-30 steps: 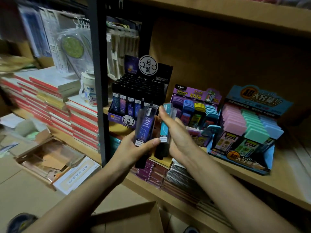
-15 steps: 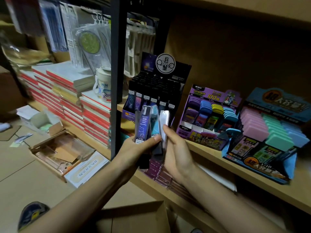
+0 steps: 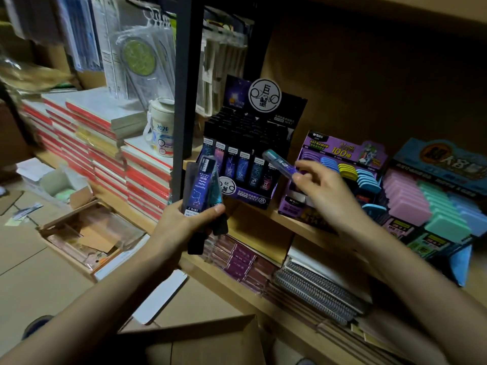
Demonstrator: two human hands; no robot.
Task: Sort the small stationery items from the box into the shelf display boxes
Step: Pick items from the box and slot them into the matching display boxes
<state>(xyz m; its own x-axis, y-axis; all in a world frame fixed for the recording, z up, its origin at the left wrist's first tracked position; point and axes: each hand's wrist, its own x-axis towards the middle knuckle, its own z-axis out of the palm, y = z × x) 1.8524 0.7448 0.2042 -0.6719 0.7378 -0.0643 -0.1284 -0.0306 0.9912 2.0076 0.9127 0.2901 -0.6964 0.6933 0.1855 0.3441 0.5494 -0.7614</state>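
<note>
We read "100" on the purple display box [image 3: 340,154] and "2026" on a white tub [image 3: 161,127]. Our left hand [image 3: 181,222] is wrapped around a bundle of slim cases [image 3: 201,188], upright before the black display box [image 3: 242,164]. Our right hand [image 3: 324,191], reaching forward, pinches one teal case [image 3: 279,162] tilted just above that box's front row.

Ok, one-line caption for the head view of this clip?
Left hand holds a bundle of constellation-print lead cases while right hand carries one teal case toward the black display box.
</note>
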